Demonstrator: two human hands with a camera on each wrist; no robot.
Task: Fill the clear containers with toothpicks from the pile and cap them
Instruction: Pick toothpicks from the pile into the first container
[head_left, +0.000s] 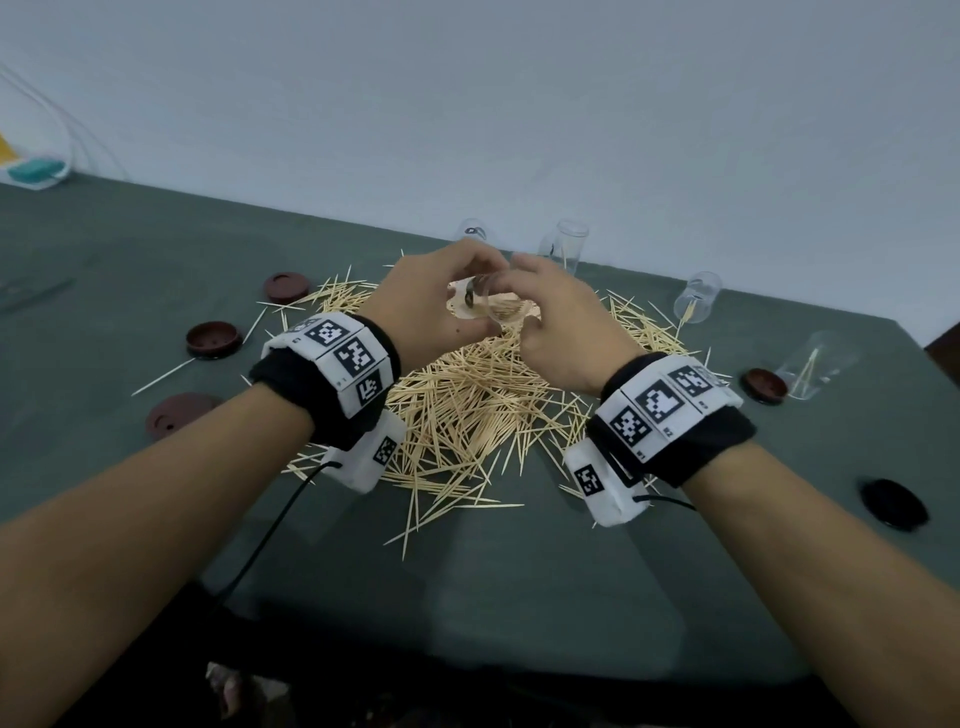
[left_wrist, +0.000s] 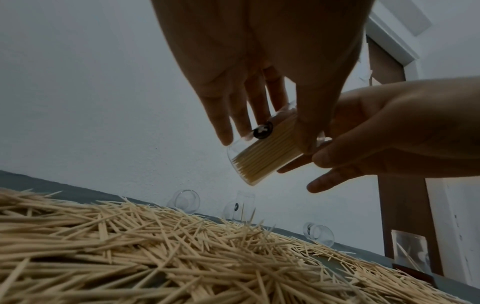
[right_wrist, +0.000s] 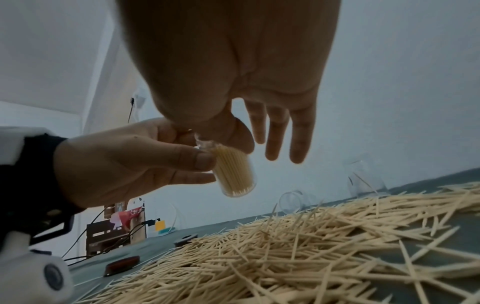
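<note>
We see the table (head_left: 519, 597) filling the lower frame, the pile (head_left: 467, 410) at centre. Above it, our left hand (head_left: 431, 306) and right hand (head_left: 566, 327) both grasp one tilted, toothpick-packed container (left_wrist: 262, 150). Caps (head_left: 214, 339) lie at left.

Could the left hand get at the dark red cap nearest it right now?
Probably not at once: the left hand is holding the toothpick-filled container with the right hand. The cap itself lies uncovered on the table.
</note>
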